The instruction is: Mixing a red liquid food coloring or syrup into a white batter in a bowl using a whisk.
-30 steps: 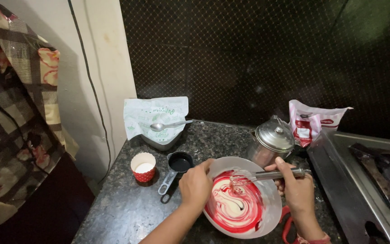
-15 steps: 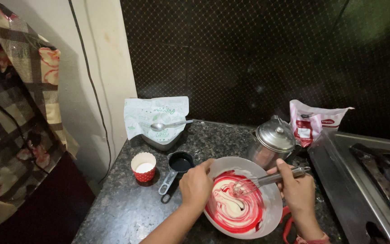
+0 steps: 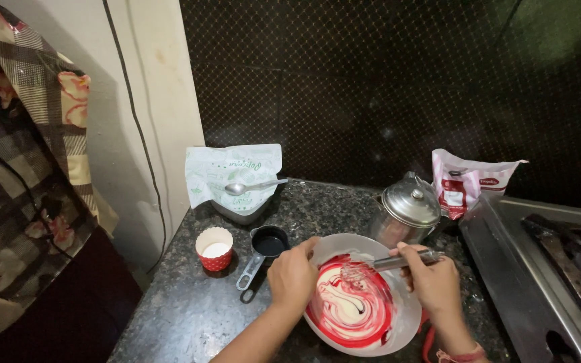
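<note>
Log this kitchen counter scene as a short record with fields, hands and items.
left hand: left hand grips the rim of the white round bowl
right hand: right hand holds the metal whisk in the bowl
bowl contents: red and white swirled batter
nearby left: red paper cup, black measuring cup
behind: steel lidded pot

Dim, warm light is cast from above; the tiled wall (image 3: pixel 371 87) is left dark, glare is seen on the kettle lid (image 3: pixel 411 202).

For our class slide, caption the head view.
Left hand steadies a white bowl while right hand whisks red-swirled batter.
</note>
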